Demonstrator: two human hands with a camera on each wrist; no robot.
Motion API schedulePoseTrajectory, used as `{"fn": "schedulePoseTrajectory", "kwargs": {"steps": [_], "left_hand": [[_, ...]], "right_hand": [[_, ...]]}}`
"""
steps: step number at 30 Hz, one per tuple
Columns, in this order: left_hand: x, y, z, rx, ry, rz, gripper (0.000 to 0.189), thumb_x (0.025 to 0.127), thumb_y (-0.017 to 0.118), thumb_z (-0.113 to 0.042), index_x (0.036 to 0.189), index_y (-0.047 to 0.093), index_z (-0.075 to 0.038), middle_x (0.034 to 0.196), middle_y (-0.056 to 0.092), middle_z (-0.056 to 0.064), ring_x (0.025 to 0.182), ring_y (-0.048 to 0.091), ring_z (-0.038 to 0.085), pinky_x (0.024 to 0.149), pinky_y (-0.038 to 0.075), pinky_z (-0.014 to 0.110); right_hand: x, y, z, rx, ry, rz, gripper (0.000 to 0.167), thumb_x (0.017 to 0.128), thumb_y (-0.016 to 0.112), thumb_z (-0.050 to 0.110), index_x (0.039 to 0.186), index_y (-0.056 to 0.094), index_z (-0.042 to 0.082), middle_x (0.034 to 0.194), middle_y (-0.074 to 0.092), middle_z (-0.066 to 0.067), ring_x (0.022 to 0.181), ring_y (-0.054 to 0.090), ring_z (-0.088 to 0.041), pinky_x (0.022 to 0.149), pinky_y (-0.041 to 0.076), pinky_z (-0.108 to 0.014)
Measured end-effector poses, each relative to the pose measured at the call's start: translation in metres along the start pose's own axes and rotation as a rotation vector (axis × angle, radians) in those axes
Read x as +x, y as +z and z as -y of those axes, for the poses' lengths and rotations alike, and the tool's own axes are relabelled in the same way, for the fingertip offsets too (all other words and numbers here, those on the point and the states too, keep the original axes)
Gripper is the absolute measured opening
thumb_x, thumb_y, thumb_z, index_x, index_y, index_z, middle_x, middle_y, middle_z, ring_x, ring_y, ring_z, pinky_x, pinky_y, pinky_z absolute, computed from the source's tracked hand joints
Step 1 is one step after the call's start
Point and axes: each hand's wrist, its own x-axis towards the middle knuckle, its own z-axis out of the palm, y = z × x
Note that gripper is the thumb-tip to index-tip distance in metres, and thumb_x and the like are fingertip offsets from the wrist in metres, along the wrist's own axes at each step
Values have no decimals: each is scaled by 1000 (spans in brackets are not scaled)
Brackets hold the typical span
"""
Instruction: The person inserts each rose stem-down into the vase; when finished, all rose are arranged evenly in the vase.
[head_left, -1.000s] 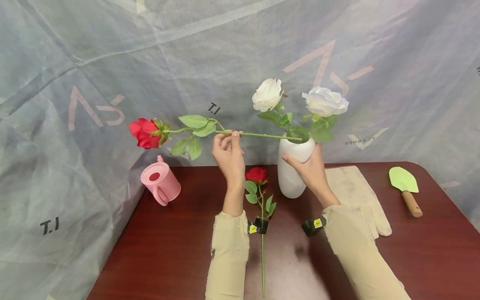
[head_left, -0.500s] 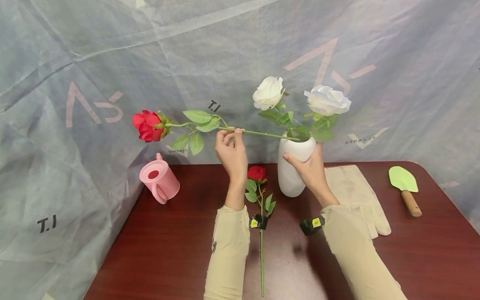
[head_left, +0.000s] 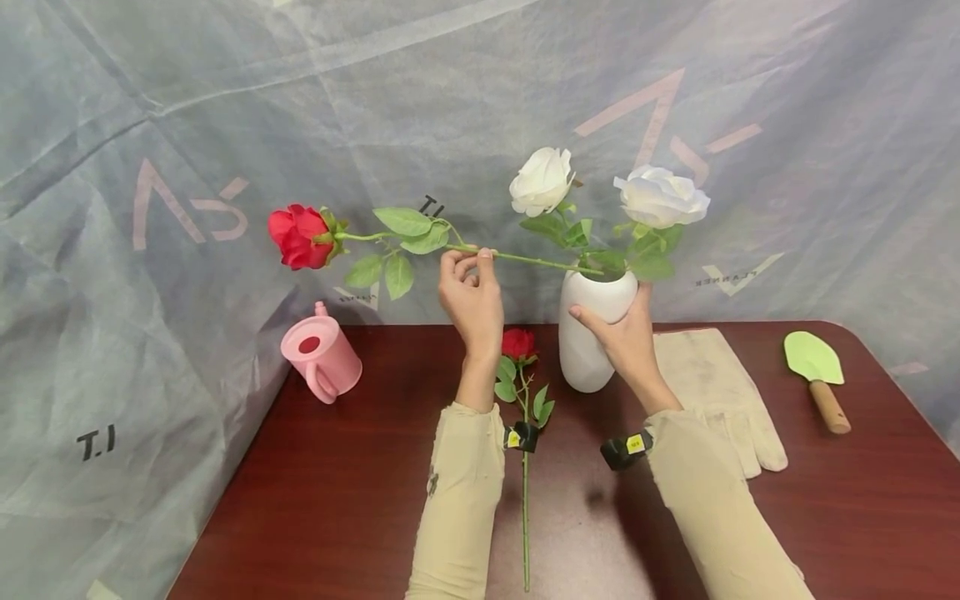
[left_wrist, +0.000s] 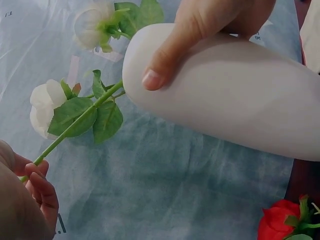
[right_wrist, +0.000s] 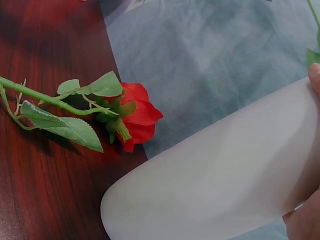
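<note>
- While the right hand (head_left: 628, 335) grips the rounded white vase (head_left: 585, 352) right of centre, the left hand (head_left: 475, 306) pinches the red, green-stemmed rose (head_left: 426, 239).
- Nearly level, it runs from centre-left to the vase's mouth.

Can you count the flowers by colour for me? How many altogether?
Red roses with green stems: 2 (one held up, one on the dark red wooden table)
White roses with green leaves: 2 (both in the smooth white vase)
Total: 4
</note>
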Motion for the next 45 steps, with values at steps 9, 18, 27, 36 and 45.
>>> {"fn": "schedulePoseTrajectory", "kwargs": {"steps": [9,18,27,36,45], "left_hand": [[-1,3,0,8,9,3,9,89,62,-6,91,56,2,82,68,14,40,38,10,41,34,21],[-1,3,1,17,35,39,16,90,61,-8,97,57,6,84,68,18,36,39,15,39,33,22],[-5,11,-2,78,36,79,12,90,61,-12,93,59,-1,82,69,8,34,39,15,36,32,23],[-15,32,1,237,60,204,7,87,66,-15,89,67,-8,74,69,1,46,50,9,46,43,23],[-20,45,2,329,28,310,5,82,71,-15,83,72,-10,76,68,-2,50,52,7,51,44,21]], "right_hand": [[-10,0,31,26,15,7,83,76,77,13,138,24,4,126,42,-17,109,45,-26,89,36,-40],[-10,1,28,46,-3,-6,80,76,77,12,137,26,2,125,43,-16,107,46,-23,88,37,-38],[-10,1,28,33,-17,-13,76,76,77,11,134,28,0,122,45,-17,105,47,-23,87,37,-36],[-10,1,25,50,-26,8,80,77,76,13,138,24,3,126,42,-18,108,46,-23,88,37,-39],[-10,1,25,30,0,20,77,79,75,16,136,25,2,119,44,-15,101,48,-20,81,40,-34]]}}
